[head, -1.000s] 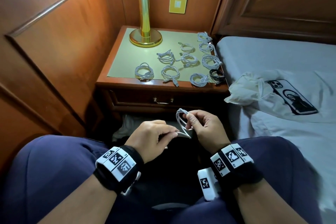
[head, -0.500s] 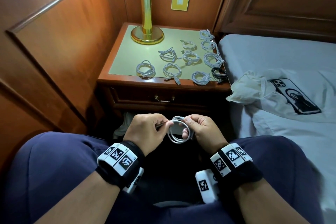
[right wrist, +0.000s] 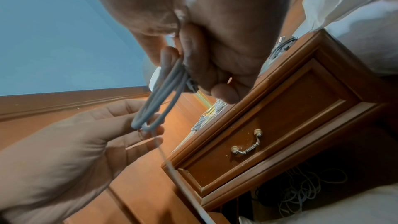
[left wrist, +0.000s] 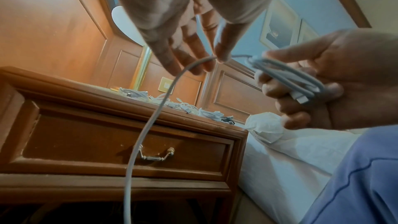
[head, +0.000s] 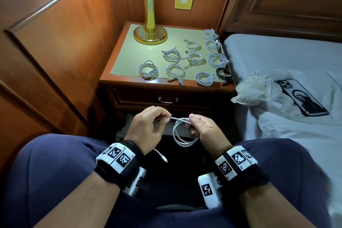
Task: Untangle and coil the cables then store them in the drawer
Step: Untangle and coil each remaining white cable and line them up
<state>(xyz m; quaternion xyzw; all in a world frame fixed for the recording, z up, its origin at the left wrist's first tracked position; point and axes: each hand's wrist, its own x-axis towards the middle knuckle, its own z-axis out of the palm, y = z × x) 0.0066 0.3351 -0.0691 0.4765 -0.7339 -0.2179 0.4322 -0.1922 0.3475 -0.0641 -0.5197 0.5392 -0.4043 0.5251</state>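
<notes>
A white cable [head: 180, 131] hangs in loose loops between my hands, above my lap. My right hand [head: 200, 127] grips the coiled loops [left wrist: 286, 77] [right wrist: 159, 94] in its curled fingers. My left hand [head: 148, 126] pinches the free strand [left wrist: 172, 84] between thumb and fingertips; its tail and plug [head: 162, 158] hang down below that hand. Several coiled white cables [head: 174, 72] and one black coil [head: 224, 76] lie on the nightstand top [head: 125, 57]. The drawer [head: 166, 98] [left wrist: 120, 147] [right wrist: 269, 134] under it is shut.
A brass lamp [head: 149, 31] stands at the back of the nightstand. To the right lies a bed [head: 277, 57] with a crumpled plastic bag [head: 253, 89] and a phone [head: 301, 98]. More loose cables [right wrist: 301, 192] lie in the dark space below the drawer. Wood panelling closes the left side.
The coil has dropped from upright to hanging lower and larger from my right hand. My left hand has drawn a strand out to the left; the plug end now dangles below it.
</notes>
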